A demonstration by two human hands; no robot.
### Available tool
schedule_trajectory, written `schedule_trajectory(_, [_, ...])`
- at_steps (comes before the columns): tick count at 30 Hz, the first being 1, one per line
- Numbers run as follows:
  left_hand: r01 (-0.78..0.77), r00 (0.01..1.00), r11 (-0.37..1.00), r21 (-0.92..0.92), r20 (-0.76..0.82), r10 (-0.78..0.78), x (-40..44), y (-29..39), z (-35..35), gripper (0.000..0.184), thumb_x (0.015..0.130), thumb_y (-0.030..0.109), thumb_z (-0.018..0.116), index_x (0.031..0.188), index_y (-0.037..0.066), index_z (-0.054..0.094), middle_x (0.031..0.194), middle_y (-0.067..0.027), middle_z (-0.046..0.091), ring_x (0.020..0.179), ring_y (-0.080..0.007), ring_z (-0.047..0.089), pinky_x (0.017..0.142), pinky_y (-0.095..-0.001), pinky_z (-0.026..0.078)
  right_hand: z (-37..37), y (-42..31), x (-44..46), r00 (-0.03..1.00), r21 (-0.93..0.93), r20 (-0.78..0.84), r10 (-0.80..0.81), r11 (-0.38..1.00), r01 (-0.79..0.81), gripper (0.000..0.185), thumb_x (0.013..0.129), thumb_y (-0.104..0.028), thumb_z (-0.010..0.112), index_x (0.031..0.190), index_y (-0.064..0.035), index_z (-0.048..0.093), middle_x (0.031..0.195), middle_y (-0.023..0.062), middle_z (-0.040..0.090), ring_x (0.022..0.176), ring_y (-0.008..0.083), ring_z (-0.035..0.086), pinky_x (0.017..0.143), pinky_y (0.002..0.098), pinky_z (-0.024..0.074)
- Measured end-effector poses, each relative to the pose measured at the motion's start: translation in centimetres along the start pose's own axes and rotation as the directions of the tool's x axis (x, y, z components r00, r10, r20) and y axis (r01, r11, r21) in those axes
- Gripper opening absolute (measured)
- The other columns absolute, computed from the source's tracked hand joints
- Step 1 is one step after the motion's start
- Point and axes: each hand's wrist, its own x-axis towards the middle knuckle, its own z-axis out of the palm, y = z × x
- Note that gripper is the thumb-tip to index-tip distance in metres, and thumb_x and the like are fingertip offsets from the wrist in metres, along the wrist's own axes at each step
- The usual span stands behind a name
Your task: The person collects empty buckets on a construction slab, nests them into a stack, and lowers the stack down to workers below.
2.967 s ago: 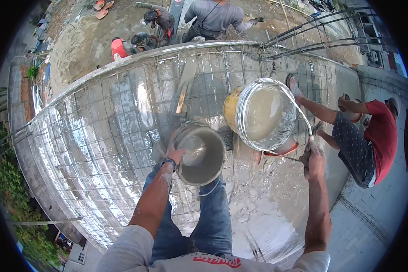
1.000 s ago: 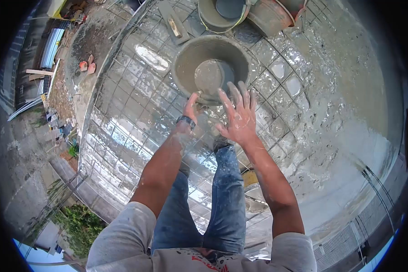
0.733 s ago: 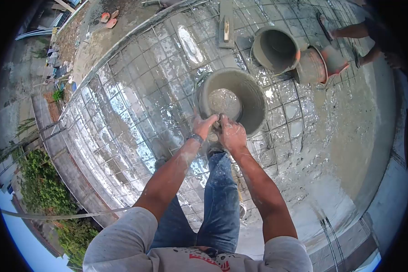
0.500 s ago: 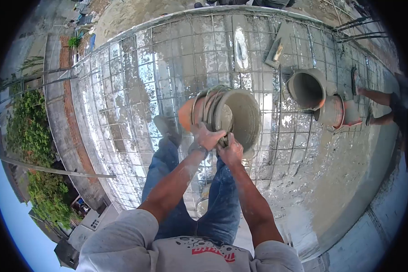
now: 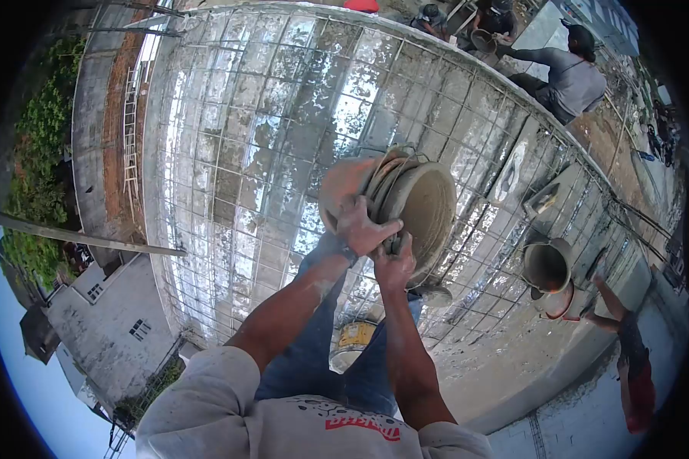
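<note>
A stack of nested buckets, caked with grey cement and orange on its outer side, is tipped with its open mouth to the right. My left hand is closed on the near rim of the stack. Beside it, my right hand is also closed at the rim, almost touching the left. Both hands are dusted with cement, and the buckets hide some of the fingers. Inside, the front bucket has a coating of grey cement. A yellow bucket stands between my legs.
Rebar mesh covers the wet floor. To the right are a cement-coated bucket, an orange bucket and a float. A co-worker bends there. Several people, one in a grey shirt, are beyond the slab edge.
My view has swung to the right, showing the people beyond the slab edge. My hands keep hold of the bucket stack, which appears shifted slightly right. The co-worker at right shows more fully.
</note>
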Motion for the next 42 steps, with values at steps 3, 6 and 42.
schedule_trajectory(3, [-0.077, 0.991, 0.997, -0.012, -0.112, 0.075, 0.5, 0.4, 0.4, 0.078, 0.058, 0.053, 0.080, 0.103, -0.006, 0.056, 0.108, -0.0312, 0.053, 0.105, -0.0434, 0.053, 0.087, -0.0526, 0.046, -1.0, -2.5, 0.7, 0.999, -0.106, -0.034, -0.010, 0.994, 0.006, 0.048, 0.071, -0.016, 0.079, 0.108, 0.0019, 0.055, 0.090, 0.0243, 0.066, 0.082, 0.0424, 0.066, 0.071, 0.0476, 0.0512])
schedule_trajectory(6, [-0.068, 0.993, 0.997, -0.045, -0.103, 0.063, -1.7, 2.5, -1.1, 0.076, 0.058, 0.051, 0.081, 0.103, -0.006, 0.055, 0.108, -0.0300, 0.051, 0.104, -0.0440, 0.051, 0.087, -0.0534, 0.046, -3.2, -2.8, -0.2, 0.998, -0.222, -0.014, -0.066, 0.973, 0.061, 0.040, 0.074, -0.011, 0.075, 0.105, 0.0032, 0.055, 0.088, 0.0233, 0.066, 0.080, 0.0391, 0.066, 0.069, 0.0445, 0.0510])
schedule_trajectory(42, [-0.419, 0.907, 0.899, -0.130, -0.104, 0.408, 19.3, 15.4, -3.6, 0.045, 0.088, 0.030, 0.070, 0.125, 0.007, 0.062, 0.122, -0.0181, 0.059, 0.104, -0.0323, 0.062, 0.089, -0.0385, 0.049, -10.5, -20.4, 25.6, 0.954, 0.174, -0.262, 0.145, 0.980, -0.101, 0.055, 0.083, -0.015, 0.072, 0.126, 0.0120, 0.050, 0.117, 0.0249, 0.060, 0.107, 0.0326, 0.059, 0.094, 0.0411, 0.0457])
